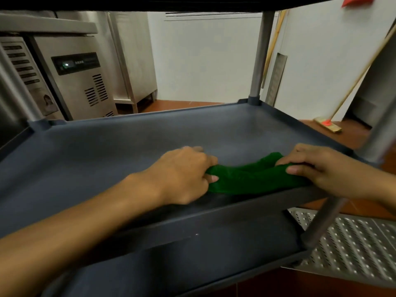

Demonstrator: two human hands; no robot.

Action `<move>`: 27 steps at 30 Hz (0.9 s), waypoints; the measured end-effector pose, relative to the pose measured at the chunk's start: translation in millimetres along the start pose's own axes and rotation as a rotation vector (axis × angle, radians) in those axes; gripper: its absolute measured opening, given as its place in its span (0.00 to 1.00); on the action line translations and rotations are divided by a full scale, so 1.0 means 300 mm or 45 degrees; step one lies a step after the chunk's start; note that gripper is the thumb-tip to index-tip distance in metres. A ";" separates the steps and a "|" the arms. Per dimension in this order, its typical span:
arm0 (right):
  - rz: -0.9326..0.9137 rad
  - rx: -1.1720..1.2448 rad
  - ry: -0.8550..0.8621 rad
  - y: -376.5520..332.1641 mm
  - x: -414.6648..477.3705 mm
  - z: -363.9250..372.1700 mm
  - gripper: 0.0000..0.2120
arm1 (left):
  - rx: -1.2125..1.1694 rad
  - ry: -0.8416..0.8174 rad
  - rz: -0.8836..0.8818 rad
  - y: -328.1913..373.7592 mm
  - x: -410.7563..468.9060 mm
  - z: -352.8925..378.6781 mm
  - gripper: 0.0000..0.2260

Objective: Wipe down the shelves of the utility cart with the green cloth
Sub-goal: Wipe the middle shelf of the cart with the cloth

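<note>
Green cloth [250,176] lies bunched on the middle shelf [128,146] just inside its near edge, toward the right corner. Left hand [182,174] and right hand [321,168] each pinch one end in a tight grip. Bare shelf stretches to the far rim and left corners.

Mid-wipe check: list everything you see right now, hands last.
middle shelf: one, dark grey, centre of view
green cloth: one, green, bunched at its front edge
lower shelf: one, dark grey, below it
cart posts: three visible, grey, at corners
refrigeration unit: one, stainless steel, back left
broom: one, wooden handle, leaning at right
perforated metal panel: one, silver, lower right
left hand: one, grips cloth's left end
right hand: one, grips cloth's right end
</note>
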State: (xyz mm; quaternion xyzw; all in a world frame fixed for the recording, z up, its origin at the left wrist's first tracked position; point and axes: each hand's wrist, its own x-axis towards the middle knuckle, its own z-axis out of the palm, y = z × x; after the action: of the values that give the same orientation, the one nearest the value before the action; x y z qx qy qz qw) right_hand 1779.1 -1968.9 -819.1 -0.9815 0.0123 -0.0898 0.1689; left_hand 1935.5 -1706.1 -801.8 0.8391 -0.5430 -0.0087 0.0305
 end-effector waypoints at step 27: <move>0.554 -0.032 0.114 0.544 0.707 0.050 0.28 | 0.460 0.262 -0.210 -0.201 0.966 0.141 0.11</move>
State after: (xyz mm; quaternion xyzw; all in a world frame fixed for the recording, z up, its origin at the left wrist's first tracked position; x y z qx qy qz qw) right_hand 1991.6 -2129.5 -851.0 -0.9528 0.2323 -0.0947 0.1711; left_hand 2107.3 -1947.5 -842.2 0.8689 -0.4595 0.1719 -0.0661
